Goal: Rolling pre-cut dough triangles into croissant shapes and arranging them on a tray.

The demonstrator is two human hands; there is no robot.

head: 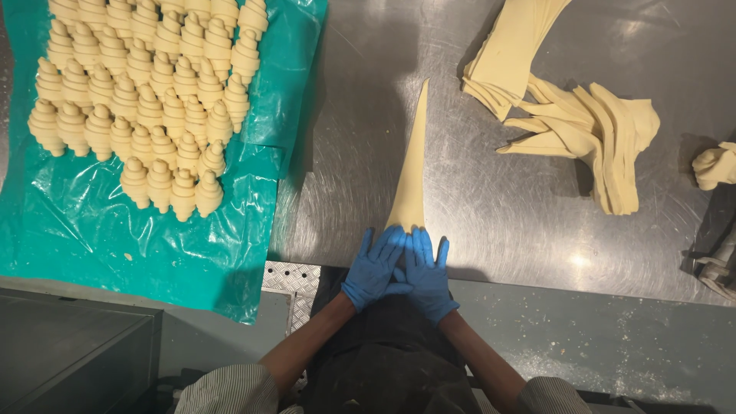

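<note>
A long thin triangle of pale dough [412, 165] lies on the steel table [491, 207], its point facing away from me. My left hand [373, 266] and my right hand [427, 270], both in blue gloves, lie flat side by side on the wide near end of the triangle, fingers together and pressing down. The base of the dough is hidden under my fingers.
Several rolled raw croissants [146, 100] sit in rows on a green plastic sheet [115, 238] at the left. A pile of cut dough triangles [583, 115] lies at the back right. One dough piece [714, 165] rests near the right edge.
</note>
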